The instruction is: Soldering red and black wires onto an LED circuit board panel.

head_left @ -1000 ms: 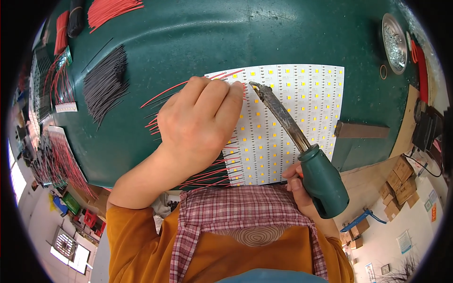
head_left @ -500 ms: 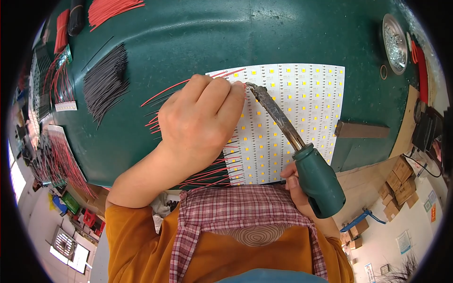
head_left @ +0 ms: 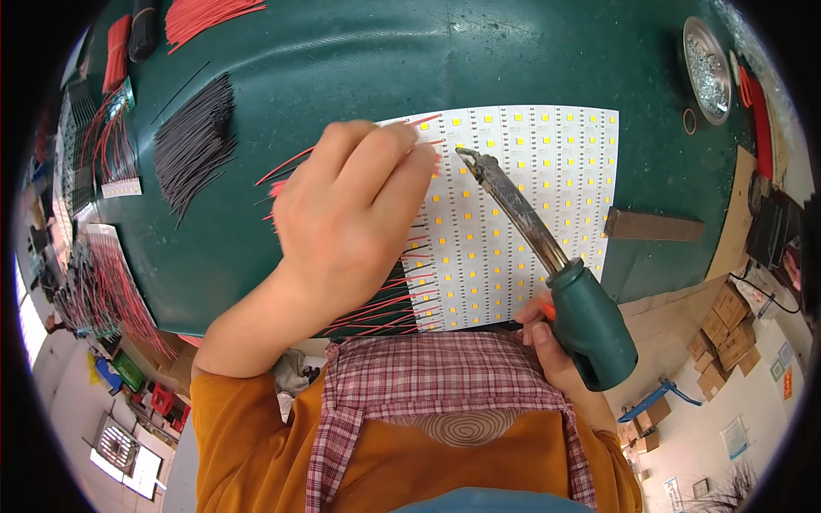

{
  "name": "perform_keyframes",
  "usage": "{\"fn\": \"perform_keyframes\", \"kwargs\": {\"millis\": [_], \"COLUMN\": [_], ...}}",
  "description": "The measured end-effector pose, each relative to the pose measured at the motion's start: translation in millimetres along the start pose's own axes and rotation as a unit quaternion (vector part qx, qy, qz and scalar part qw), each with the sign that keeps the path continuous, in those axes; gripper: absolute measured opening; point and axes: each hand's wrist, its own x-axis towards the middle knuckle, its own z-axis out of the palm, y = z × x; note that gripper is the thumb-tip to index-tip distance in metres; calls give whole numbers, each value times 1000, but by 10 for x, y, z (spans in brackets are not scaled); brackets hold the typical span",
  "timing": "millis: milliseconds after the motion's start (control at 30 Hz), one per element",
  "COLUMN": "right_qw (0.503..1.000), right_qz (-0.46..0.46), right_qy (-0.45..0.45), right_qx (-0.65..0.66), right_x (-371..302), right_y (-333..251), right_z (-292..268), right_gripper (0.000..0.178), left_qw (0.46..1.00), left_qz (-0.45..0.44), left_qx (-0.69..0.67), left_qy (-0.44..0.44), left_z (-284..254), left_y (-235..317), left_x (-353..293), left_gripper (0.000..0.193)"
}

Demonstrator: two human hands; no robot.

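Note:
A white sheet of LED boards (head_left: 487,231), dotted with yellow squares, lies in front of me. Along its left edge, red and black wires (head_left: 376,312) stick out over the table. Above the upper left corner is my left hand (head_left: 346,214), its fingers closed on thin red wires (head_left: 279,186); their ends show on both sides of the hand. My right hand (head_left: 547,338), low at the right, grips a soldering iron (head_left: 594,329) with a green handle. The dark tip hangs near the upper boards, a little right of my left fingertips. The handle hides part of my right hand.
Black wires (head_left: 195,141) lie loose at the left, red wires (head_left: 209,19) beyond them. Wired boards (head_left: 120,274) hang at the left table edge. A metal bowl (head_left: 708,73) with silvery bits stands far right; a brown bar (head_left: 654,226) lies right of the sheet.
The soldering iron's tip has drawn back right from the left fingertips. My left hand has shifted slightly left and lifted off the joint. A red wire end now shows on the board there.

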Motion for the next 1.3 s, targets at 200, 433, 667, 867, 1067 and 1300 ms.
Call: {"fn": "perform_keyframes", "kwargs": {"millis": [200,433,667,867,1067,1300], "right_qw": [989,981,972,974,998,955], "right_qz": [55,-115,-120,-98,-57,103], "right_qy": [0,-54,-71,-46,-7,8], "right_qx": [140,-147,-191,-201,-27,279], "right_x": [-65,-60,6,-22,-6,-80], "right_y": [187,277,176,211,138,248], "right_z": [37,-42,-51,-6,7,62], "right_gripper": [31,27,16,19,21,32], "left_qw": [1000,999,999,998,998,1000], "left_qz": [29,-1,-2,-4,-5,22], "left_qx": [0,6,14,12,28,-17], "left_qy": [-2,-32,-50,-63,-61,6], "left_z": [20,23,-3,-14,8,-11], "left_y": [96,113,132,130,123,134], "left_x": [-97,-92,-54,-37,-42,-157], "left_gripper": [32,34,33,32,30,33]}}
